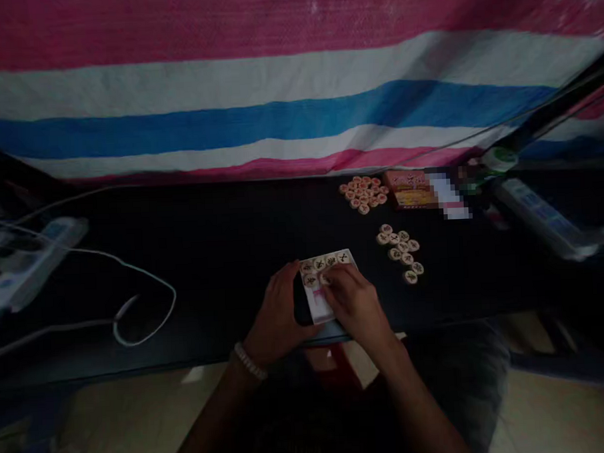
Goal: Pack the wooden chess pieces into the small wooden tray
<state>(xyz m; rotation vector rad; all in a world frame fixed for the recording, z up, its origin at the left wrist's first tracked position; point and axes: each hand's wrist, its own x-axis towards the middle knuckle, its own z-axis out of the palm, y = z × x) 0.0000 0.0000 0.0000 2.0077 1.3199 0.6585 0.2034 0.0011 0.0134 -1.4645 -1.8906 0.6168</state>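
Observation:
A small white box (pixel 318 304) lies near the front of the black table, with several round Chinese chess pieces (pixel 319 264) set in rows at its far end. My left hand (pixel 280 307) grips the box from the left, fingers at the far corner and thumb along the near edge. Over the right part of the box, my right hand (pixel 352 301) has its fingers pinched on a Chinese chess piece (pixel 325 279) in the second row. Those fingers partly cover that piece. More dark-marked pieces (pixel 403 247) lie loose to the right of the box.
Red-marked pieces (pixel 363 192) cluster at the back beside a red-and-yellow box (pixel 410 190). Power strips stand at the left (pixel 36 261) and right (pixel 544 216). A white cable (pixel 172 289) loops across the table's left side. A striped sheet (pixel 257 125) hangs behind.

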